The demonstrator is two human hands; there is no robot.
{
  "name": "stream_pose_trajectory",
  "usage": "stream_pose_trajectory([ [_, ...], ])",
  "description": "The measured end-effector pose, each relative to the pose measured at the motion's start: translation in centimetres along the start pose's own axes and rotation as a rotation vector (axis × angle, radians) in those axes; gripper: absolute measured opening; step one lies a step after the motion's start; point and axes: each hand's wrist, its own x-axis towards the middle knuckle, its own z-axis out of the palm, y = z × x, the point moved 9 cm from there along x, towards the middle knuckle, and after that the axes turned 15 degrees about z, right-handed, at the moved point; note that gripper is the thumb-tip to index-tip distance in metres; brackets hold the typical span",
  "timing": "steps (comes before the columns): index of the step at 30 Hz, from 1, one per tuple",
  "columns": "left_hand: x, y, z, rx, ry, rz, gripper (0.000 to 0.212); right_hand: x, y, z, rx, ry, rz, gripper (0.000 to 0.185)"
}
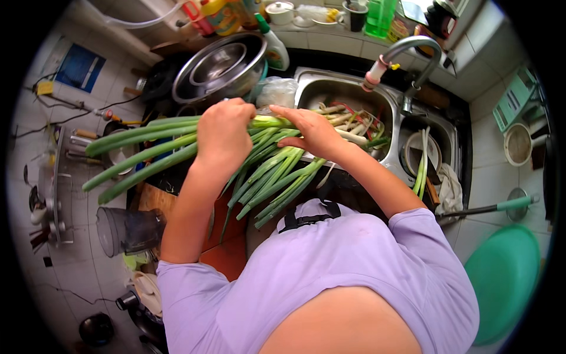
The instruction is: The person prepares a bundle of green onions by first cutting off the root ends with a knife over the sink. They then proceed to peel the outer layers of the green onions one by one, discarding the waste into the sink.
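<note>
My left hand [224,132] is closed around a bunch of long green onions [146,137], whose leaves stick out to the left. My right hand [311,129] is against the pale green part of the stalks, with its fingers stretched over them and its thumb apart below. Whether it grips them is hidden. More green onions [276,172] drape over the front edge of the sink, below both hands. In the steel sink basin [389,99], several white stems and roots [349,117] lie with some red strips among them.
A curved faucet [415,42] rises behind the sink. Nested steel bowls [221,64] and a spray bottle [276,48] stand behind my left hand. The smaller basin at right holds a bowl [422,148], a knife [431,188] and a cloth [450,188]. A clear pitcher [128,230] is at left.
</note>
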Motion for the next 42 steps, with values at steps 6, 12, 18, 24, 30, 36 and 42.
stream_pose_trajectory([
  [6, 0.1, 1.6, -4.1, 0.046, 0.281, 0.053, 0.020, 3.5, 0.8, -0.9, 0.240, -0.007, -0.020, 0.038],
  [12, -3.9, -2.1, 4.9, -0.949, 0.222, -0.548, 0.050, 4.2, -0.5, -2.8, 0.436, -0.185, 0.227, 0.025],
  [18, -0.2, -1.3, 7.7, -1.869, 0.598, -0.513, 0.032, 4.5, -0.5, -4.9, 0.432, 0.048, 0.090, 0.033],
  [24, -0.2, -1.5, 5.6, -1.821, 0.754, -0.514, 0.018, 4.2, 4.0, -3.1, 1.300, 0.031, 0.496, 0.032],
  [30, -2.3, -2.6, 4.5, -1.937, 0.757, -0.443, 0.013, 2.5, 5.5, -6.1, 1.212, -0.023, 0.266, 0.027],
  [36, -6.3, -7.0, 1.2, -1.833, 0.829, -0.412, 0.014, -0.8, 10.2, -10.3, 0.106, 0.358, 0.332, 0.029],
  [42, -7.3, -7.4, -1.5, -1.833, 0.823, -0.333, 0.010, -3.4, 20.5, -7.7, -0.475, -0.036, 0.656, 0.024],
])
